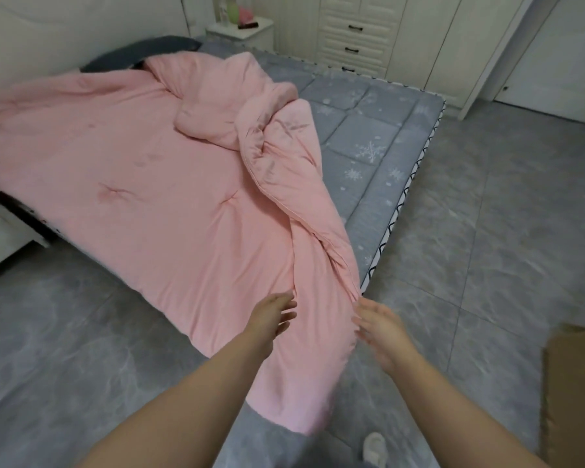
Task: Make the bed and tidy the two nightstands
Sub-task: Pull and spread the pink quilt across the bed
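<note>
The pink quilt (142, 170), soft, bulky and apparently light, lies rumpled at frame centre; its twisted lower-centre corner is best gripped. Left hand (271, 315) and right hand (380, 327) are held spread beside it.

pink quilt (122, 170) | rumpled, twisted fold along its right edge | covers bed's (379, 130) left part, corner overhanging foot | grey pillow (139, 50) at bed's head | white nightstand (240, 33) beyond bed

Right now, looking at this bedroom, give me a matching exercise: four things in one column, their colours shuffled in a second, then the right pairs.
Things:
1. comforter
2. mattress cover
3. pillow
4. cardboard box

Colours:
A. brown
B. dark grey
C. pink
D. grey with white snowflakes

Pairs: 1-C, 2-D, 3-B, 4-A
</note>
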